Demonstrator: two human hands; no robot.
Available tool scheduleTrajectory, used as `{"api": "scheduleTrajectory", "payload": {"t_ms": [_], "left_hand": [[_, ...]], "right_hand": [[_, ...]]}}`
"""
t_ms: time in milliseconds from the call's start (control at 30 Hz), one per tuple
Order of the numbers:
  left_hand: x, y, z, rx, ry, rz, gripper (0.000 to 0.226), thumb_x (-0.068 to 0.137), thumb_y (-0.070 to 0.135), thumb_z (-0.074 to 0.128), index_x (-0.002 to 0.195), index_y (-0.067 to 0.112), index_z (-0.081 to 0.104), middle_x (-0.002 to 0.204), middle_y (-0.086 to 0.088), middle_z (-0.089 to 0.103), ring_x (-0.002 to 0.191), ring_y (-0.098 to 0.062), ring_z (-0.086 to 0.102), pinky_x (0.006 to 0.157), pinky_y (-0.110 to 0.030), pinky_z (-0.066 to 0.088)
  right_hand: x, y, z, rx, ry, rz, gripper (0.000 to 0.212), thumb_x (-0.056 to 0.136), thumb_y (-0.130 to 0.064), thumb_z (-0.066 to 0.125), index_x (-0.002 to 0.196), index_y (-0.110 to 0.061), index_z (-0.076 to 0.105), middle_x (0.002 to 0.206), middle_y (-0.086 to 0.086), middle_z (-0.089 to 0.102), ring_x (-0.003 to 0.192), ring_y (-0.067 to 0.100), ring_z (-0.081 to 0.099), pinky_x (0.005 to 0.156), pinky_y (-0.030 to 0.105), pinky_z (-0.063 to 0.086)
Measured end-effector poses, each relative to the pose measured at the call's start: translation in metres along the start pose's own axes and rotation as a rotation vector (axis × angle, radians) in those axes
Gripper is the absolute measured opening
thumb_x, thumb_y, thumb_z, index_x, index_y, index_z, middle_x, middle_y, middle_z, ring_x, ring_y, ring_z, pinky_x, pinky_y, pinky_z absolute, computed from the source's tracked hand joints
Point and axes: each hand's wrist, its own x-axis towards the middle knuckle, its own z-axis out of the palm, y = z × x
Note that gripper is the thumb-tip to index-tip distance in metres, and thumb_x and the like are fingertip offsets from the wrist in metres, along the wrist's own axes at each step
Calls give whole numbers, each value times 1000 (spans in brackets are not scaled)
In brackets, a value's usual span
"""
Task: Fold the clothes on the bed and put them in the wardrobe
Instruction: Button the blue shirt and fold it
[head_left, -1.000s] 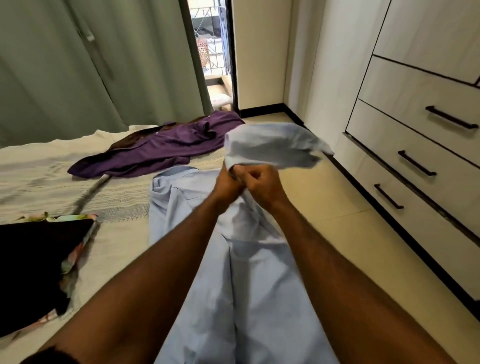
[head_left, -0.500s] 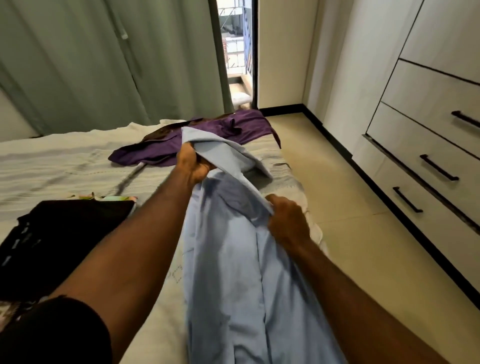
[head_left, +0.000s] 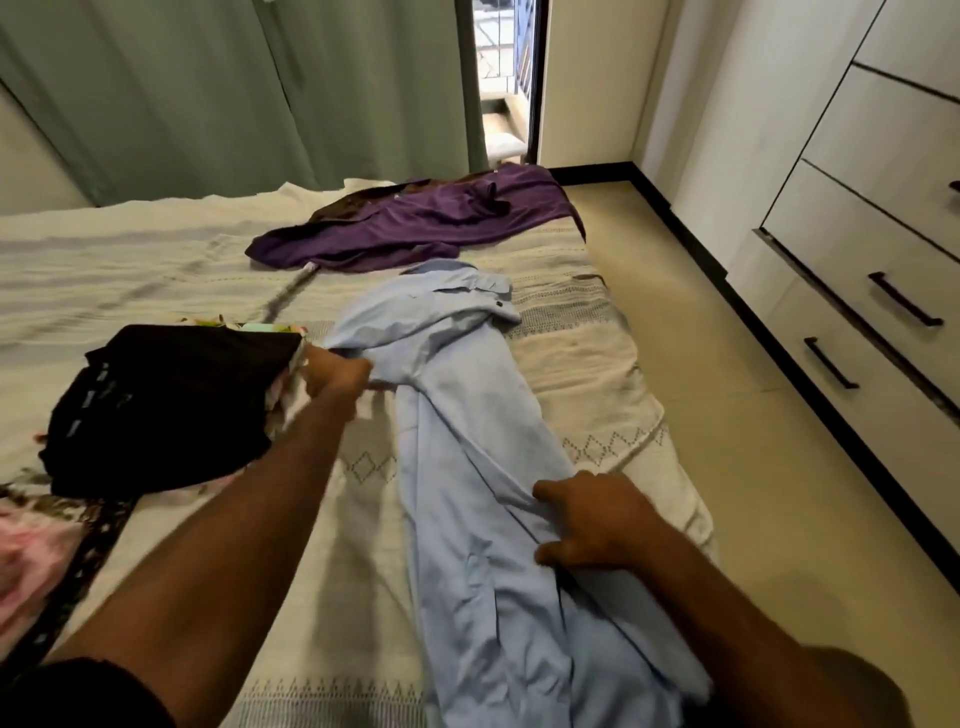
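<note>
A light blue shirt (head_left: 467, 441) lies lengthwise on the bed (head_left: 156, 270), collar toward the far end. My left hand (head_left: 335, 376) grips the shirt's left shoulder or sleeve edge and holds it out to the left. My right hand (head_left: 592, 519) pinches the shirt's right side near its middle, with the fabric bunched under the fingers. A purple garment (head_left: 415, 223) lies crumpled at the far end of the bed. The wardrobe (head_left: 857, 270), with dark-handled drawers, stands along the right wall.
A folded black garment (head_left: 166, 405) rests on a floral pile (head_left: 31, 545) at the left of the bed. Green curtains (head_left: 234, 93) hang behind the bed. A tiled floor strip (head_left: 727, 415) runs between bed and wardrobe toward an open doorway (head_left: 506, 78).
The shirt, earlier held up in both hands, now lies flat on the bed. My hands have moved apart: the left out to the shoulder, the right down to the shirt's side.
</note>
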Motion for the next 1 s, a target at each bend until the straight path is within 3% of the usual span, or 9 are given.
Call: {"api": "scheduleTrajectory", "payload": {"t_ms": [100,167,233,400,533,667,800,900,1000], "left_hand": [[-63,-19,25,50,10,182,52,78,44,82,105,3,67,108,-19,70,105,-37,66,85,-41,52],[-97,-31,36,54,-198,175,58,78,56,79,84,-1,71,78,-16,74,75,-29,73,63,-34,56],[-125,-42,44,35,-397,110,66,74,61,80,79,-4,69,63,-15,71,52,-24,70,47,-29,53],[-160,-52,51,-140,-537,-23,50,74,35,88,86,-5,63,65,-20,66,53,-30,67,48,-30,52],[-179,-56,52,-278,-535,-99,25,85,3,72,104,-8,61,81,-20,61,67,-33,62,51,-35,54],[-199,-72,46,-433,-602,-219,22,90,6,71,106,-5,61,93,-20,65,84,-34,67,57,-42,60],[-233,-85,38,-402,-716,-222,15,86,3,76,91,-2,64,93,-18,70,78,-32,70,58,-40,60],[-250,-98,38,-368,-746,-217,27,84,2,77,106,-9,65,102,-22,72,83,-35,71,62,-41,61],[-265,-104,39,-335,-721,-195,31,83,2,79,108,-10,65,99,-24,71,84,-39,71,62,-45,60]], "right_hand": [[-22,10,-3,15,-74,-40,67,79,-61,71,135,-37,46,123,6,63,110,29,61,85,37,50],[-33,8,1,106,-100,-40,67,85,-49,71,144,-35,43,132,8,60,118,31,58,90,36,48],[-40,-1,6,205,-50,-35,60,89,-35,68,145,-29,46,134,11,59,120,34,57,92,36,47],[-50,-59,23,190,67,-45,50,91,-28,64,136,-21,46,124,14,60,109,33,60,88,38,50],[-83,-89,35,59,23,-66,79,81,-26,75,146,-21,29,123,14,58,106,36,61,80,41,52],[-120,-70,43,-76,1,3,62,81,-30,73,132,-22,38,113,10,57,100,34,62,68,37,43],[-136,-67,55,17,-18,-4,44,84,-29,67,123,-22,47,116,11,57,98,30,59,78,42,53],[-140,-71,65,-87,44,12,52,81,-46,68,121,-23,46,115,8,59,105,30,56,87,47,47],[-142,-73,72,-11,78,39,60,79,-42,72,125,-20,41,115,10,57,104,33,59,78,42,46]]}}
